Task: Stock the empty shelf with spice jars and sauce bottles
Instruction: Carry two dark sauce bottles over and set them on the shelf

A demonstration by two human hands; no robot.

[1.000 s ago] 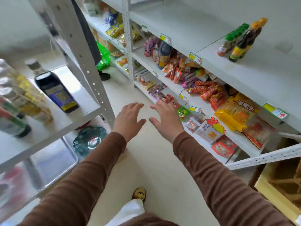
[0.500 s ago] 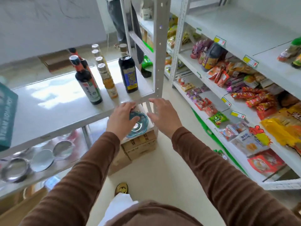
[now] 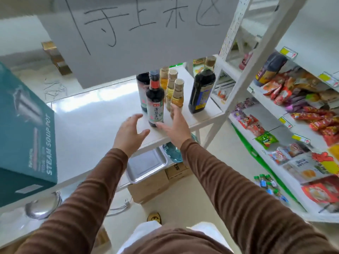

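Note:
On the white shelf [image 3: 95, 121] stand several bottles. A dark soy sauce bottle with a red cap and green label [image 3: 155, 105] stands nearest the front edge. Behind it are a second dark bottle [image 3: 143, 88], three amber bottles with tan caps [image 3: 177, 96] and a large dark bottle with a blue label [image 3: 201, 88]. My left hand [image 3: 130, 133] hovers open just left of the front bottle. My right hand [image 3: 177, 125] is open just right of it, fingers spread, thumb near the bottle's base. Neither hand holds anything.
A teal "steam soup pot" box [image 3: 25, 136] fills the shelf's left end. A paper sign with handwriting [image 3: 139, 33] hangs above. Below are a steel tray [image 3: 146, 165] and cardboard boxes [image 3: 148, 187]. Snack-filled shelves [image 3: 293, 125] line the right. Small green-capped jars [image 3: 267, 182] stand low at right.
My view has swung left from the snack shelves toward the bottle shelf. Both hands have risen from below the shelf edge and now flank the front soy sauce bottle.

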